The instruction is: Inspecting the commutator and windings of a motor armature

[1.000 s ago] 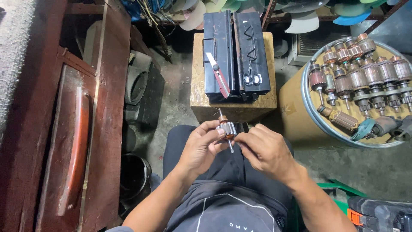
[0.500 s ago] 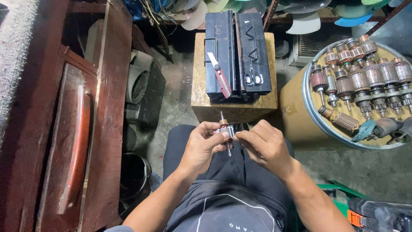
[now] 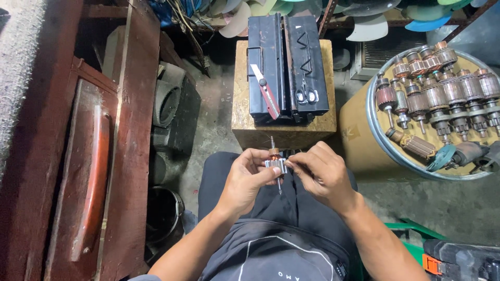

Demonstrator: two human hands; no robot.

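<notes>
The left hand (image 3: 249,177) is clamped on a small motor armature (image 3: 274,164) above the lap, and the right hand (image 3: 317,174) pinches at its side. I think the thin winding wire can break if the fingers pull too hard.

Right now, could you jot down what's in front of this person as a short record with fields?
left hand: grips a small motor armature, shaft upright
right hand: fingertips at the armature's side
wooden block: carries a black metal case
on the case: red utility knife, scissors
drum: to the right, its top crowded with larger armatures
</notes>
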